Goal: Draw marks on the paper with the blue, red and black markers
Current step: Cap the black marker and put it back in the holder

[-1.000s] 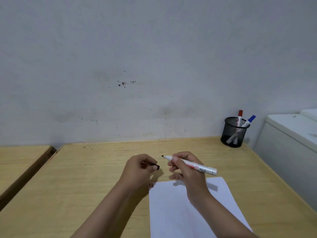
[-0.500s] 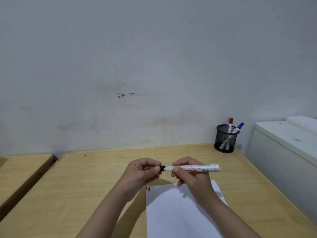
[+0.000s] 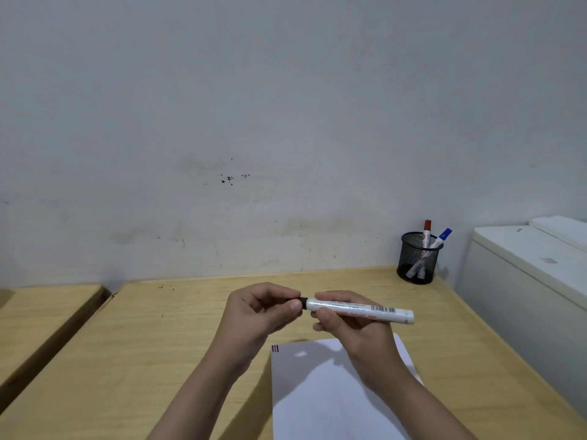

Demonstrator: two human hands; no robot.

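Black marker held level above desk, gripped by right hand. Cap end pinched by left hand. Paper at 6 o'clock. Red marker, blue marker parked in mesh cup, 2 o'clock.

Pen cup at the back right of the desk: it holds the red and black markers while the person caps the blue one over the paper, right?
Not quite. In the head view the mesh pen cup holds the red marker and the blue marker; the marker held in both hands over the paper has a black cap, so it is the black one.
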